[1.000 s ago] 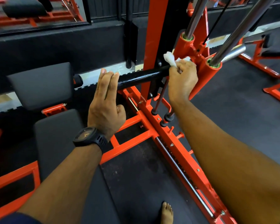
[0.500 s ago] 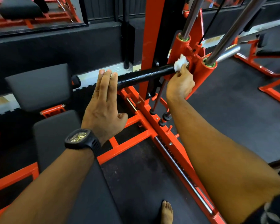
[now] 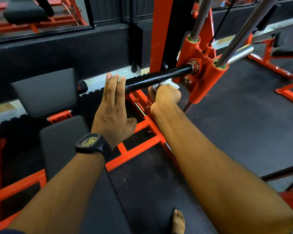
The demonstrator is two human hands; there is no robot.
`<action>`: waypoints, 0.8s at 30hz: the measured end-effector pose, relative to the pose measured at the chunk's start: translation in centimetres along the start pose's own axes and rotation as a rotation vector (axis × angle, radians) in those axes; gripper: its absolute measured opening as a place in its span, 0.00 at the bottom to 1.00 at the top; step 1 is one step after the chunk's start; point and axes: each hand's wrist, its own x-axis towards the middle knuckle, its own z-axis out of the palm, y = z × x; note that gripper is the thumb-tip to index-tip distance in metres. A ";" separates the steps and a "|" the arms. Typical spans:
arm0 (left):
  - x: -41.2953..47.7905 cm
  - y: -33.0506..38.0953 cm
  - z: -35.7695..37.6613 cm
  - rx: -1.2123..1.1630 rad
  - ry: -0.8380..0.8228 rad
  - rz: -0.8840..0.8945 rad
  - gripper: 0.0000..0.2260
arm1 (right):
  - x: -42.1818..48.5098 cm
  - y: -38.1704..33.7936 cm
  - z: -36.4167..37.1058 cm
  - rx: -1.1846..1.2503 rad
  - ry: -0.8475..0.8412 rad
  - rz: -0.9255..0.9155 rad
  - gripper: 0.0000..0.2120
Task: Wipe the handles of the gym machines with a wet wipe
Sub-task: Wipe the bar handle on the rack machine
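A black bar handle (image 3: 157, 76) runs across the orange machine, from the carriage on the right toward the left. My left hand (image 3: 112, 105) lies flat over the bar's left part with straight fingers together. My right hand (image 3: 165, 94) sits just under the bar near the orange carriage (image 3: 205, 70) and grips a crumpled white wet wipe (image 3: 171, 84) against the bar's underside. Most of the wipe is hidden by my fingers.
A black padded seat (image 3: 64, 141) and backrest (image 3: 46, 90) stand left. Orange frame rails (image 3: 135, 152) cross the black rubber floor. Two chrome guide rods (image 3: 243, 31) rise from the carriage. My bare foot (image 3: 178, 222) shows at the bottom. More orange benches stand at far right.
My right hand with the wipe has dropped from the top of the carriage end to below the bar. My left hand has stayed flat on the bar.
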 end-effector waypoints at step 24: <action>-0.1 -0.3 0.2 -0.049 0.020 0.022 0.45 | 0.9 3.6 -3.4 -1.071 -0.536 -1.479 0.14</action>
